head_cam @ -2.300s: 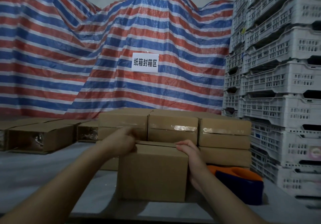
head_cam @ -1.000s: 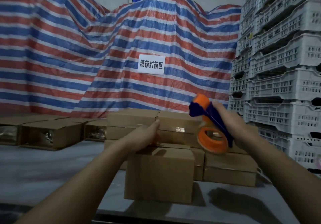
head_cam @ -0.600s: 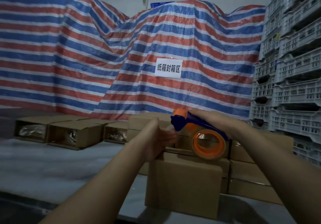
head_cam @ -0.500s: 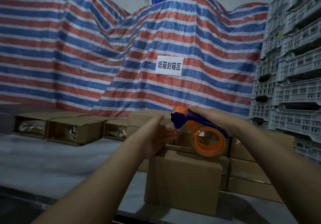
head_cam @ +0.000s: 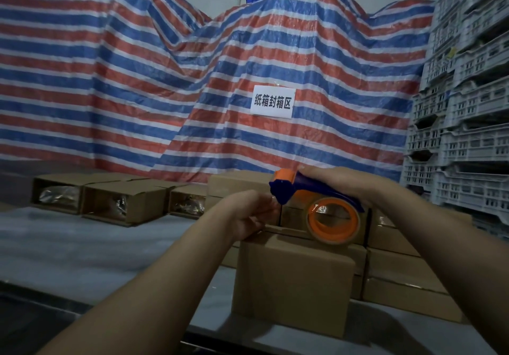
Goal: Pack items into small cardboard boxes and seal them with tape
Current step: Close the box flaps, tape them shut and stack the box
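The person is standing at a grey worktable (head_cam: pixel 82 247) with a closed cardboard box (head_cam: pixel 292 280) set directly in front, near the table's front edge, where both hands can reach its top. The right hand (head_cam: pixel 338 182) is wrapping its fingers around the blue handle of a tape dispenser (head_cam: pixel 316 206), holding it just above the box's top so the orange roll is hanging close over the flap seam. That low, level hold looks like a way of keeping the tape ready to go down along the seam.

The left hand (head_cam: pixel 248 214) is resting at the box's upper left edge, its fingers curled and drawn together right at the dispenser's blue nose. It appears to be reaching for the loose tape end, but the light is dim and the tape is clear, so whether the fingertips are actually pinching it cannot be told. Its heel on the box edge is probably keeping the flaps down and the box steady.

Behind the box, sealed boxes (head_cam: pixel 399 261) are stacked in a block, seemingly the finished ones. To the left, open boxes (head_cam: pixel 121 203) are lying on their sides with shiny wrapped contents showing, apparently awaiting closing. A striped tarp (head_cam: pixel 165 79) with a white paper sign (head_cam: pixel 272 102) is hanging behind, and white plastic crates (head_cam: pixel 468 106) are stacked at the right.
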